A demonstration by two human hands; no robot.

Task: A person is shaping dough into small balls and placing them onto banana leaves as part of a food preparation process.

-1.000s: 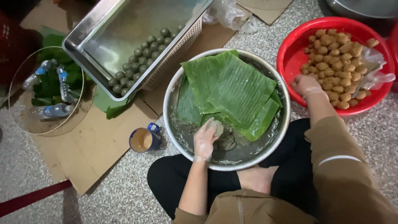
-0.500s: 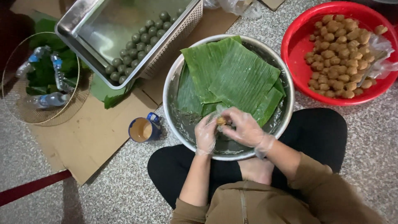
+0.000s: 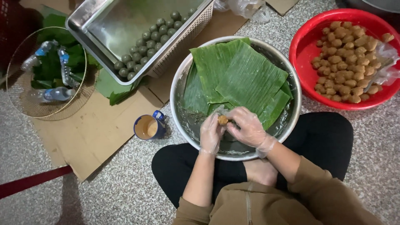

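Both my hands wear clear plastic gloves and meet over the near part of a round metal basin [image 3: 180, 79]. My left hand [image 3: 211, 134] cups a small brown filling ball [image 3: 223, 120] on dark green dough, and my right hand [image 3: 249, 127] presses against the ball from the right. Green banana leaves [image 3: 239, 75] cover the far half of the basin. A red bowl [image 3: 301, 50] full of brown filling balls [image 3: 348, 60] stands to the right.
A metal tray [image 3: 83, 21] at the back left holds several dark green balls [image 3: 146, 43]. A blue mug [image 3: 148, 126] stands on brown cardboard [image 3: 89, 129]. A wire basket [image 3: 25, 106] with plastic bottles and leaves lies at far left. My crossed legs sit under the basin.
My right hand came back from the red bowl with a brown ball and joined my left hand over the basin. The ball now rests between both hands.
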